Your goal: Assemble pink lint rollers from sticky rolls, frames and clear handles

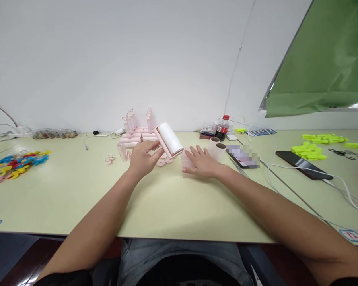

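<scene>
My left hand pinches a lint roller, a white roll in a pale pink holder, and keeps it tilted above the table. My right hand lies with fingers spread over a translucent pinkish cover, partly hiding it. Beyond the right hand stand two rolls with brown cores. Small pink discs rest below the lint roller. Behind my left hand, several pink roller parts lie stacked, with clear pink handles standing upright on and beside them.
A cola bottle stands near the wall. To the right lie a lit phone, a dark phone with a white cable, and neon yellow pieces. Colourful plastic pieces and bagged items are at left.
</scene>
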Demonstrator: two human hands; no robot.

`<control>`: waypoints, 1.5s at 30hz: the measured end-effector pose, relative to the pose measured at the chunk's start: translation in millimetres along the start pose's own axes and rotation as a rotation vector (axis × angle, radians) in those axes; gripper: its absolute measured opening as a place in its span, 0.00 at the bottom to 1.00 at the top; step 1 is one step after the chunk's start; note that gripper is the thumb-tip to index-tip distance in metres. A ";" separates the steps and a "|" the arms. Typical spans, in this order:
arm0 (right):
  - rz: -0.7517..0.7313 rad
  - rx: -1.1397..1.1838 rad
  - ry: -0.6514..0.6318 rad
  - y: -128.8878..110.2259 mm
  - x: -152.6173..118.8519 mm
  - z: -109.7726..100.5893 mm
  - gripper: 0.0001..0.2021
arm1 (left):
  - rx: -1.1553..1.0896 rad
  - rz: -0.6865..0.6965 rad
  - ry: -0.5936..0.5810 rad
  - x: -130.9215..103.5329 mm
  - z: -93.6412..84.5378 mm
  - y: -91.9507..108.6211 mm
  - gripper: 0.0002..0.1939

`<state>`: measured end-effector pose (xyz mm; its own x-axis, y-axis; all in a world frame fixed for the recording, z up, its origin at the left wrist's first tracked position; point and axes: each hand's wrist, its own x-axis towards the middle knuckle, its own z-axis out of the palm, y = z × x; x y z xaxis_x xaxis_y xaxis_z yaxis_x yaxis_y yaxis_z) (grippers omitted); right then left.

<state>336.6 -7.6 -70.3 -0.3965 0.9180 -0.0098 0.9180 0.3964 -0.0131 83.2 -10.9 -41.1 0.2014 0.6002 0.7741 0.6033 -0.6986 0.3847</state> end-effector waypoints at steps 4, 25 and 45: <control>-0.016 0.008 -0.005 4.5 2.6 2.3 0.53 | -0.038 0.007 0.001 0.3 0.2 1.1 0.11; -0.113 0.093 0.001 8.9 19.1 3.7 0.48 | -0.012 0.016 0.007 -0.5 -0.8 2.4 0.11; -0.128 0.025 0.015 9.8 31.1 3.3 0.46 | -0.007 -0.037 -0.008 -0.7 -0.9 3.2 0.13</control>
<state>333.2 24.8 -74.1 -0.5100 0.8602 0.0089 0.8594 0.5099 -0.0379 84.3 -13.9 -39.9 0.1851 0.6284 0.7555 0.6051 -0.6787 0.4163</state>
